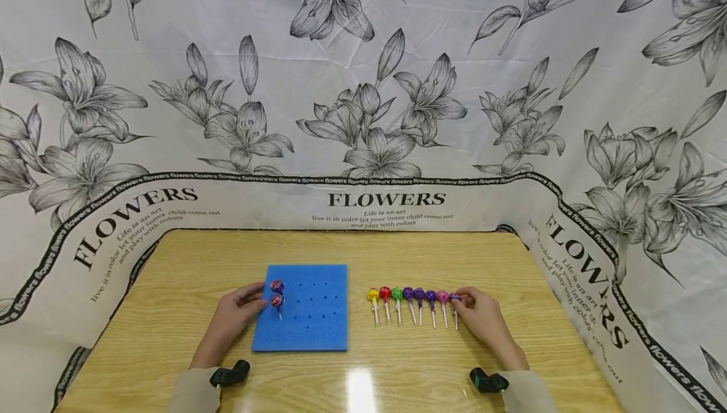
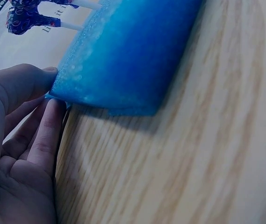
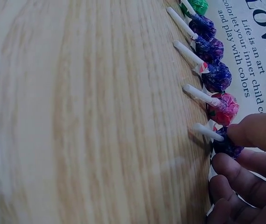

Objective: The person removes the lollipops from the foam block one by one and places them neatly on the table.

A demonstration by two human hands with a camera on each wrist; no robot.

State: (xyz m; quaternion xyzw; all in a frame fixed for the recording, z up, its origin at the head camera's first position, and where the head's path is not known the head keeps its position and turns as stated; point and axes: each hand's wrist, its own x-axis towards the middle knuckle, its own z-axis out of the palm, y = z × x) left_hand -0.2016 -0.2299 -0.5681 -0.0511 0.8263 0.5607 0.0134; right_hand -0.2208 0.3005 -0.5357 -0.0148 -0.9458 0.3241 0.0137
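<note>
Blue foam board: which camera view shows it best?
The head view: it shows the blue foam board from above, nearly whole. The left wrist view shows only part, close up, beside the left hand. The right wrist view doesn't show it.

The left arm (image 1: pixel 209 348) and right arm (image 1: pixel 511 355) reach in from the near side, well apart. The left hand (image 1: pixel 236 313) slants far and right, thumb pinching against fingers. The right hand (image 1: pixel 481 313) slants far and left, likewise pinching, its lower fingers bent.
</note>
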